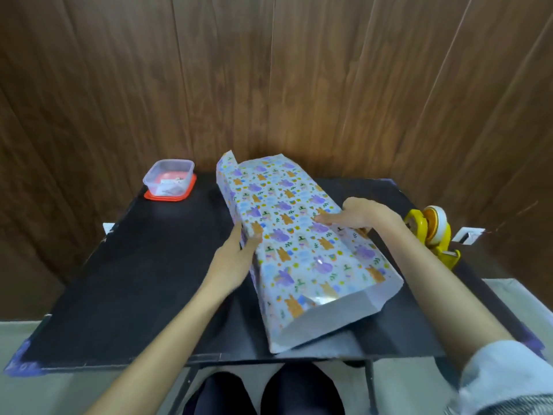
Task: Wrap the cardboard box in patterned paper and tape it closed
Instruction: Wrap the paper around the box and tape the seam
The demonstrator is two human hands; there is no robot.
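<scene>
The box is wholly hidden inside the paper (299, 235), so only its bulk shows under the print of purple and brown animals. The parcel lies slantwise mid-tabletop, running from far left to near right. At the near end the paper stands open as a flattened tube, its white inside showing; at the far end a loose flap stands up. Whether any tape holds the seam cannot be made out.

The left hand (236, 259) lies against the parcel's left side, its grip spread, fingers straight along the paper and thumb on the top edge; it is slightly blurred. The right hand (362, 215) rests on the top near the right edge, its grip spread too, fingers flat and pointing left.

A yellow dispenser (437, 238) sits at the right edge, partly behind the right forearm. At far left a clear tub (169, 175) stands on a red lid (149, 195); its contents are too small to tell.

The tabletop (134, 280) is black and matt. Behind it rises a wall (269, 70) of brown wood panels. Dark-clad knees (269, 390) show below the near edge, and a pale sleeve (502, 375) is cut off at the lower right
</scene>
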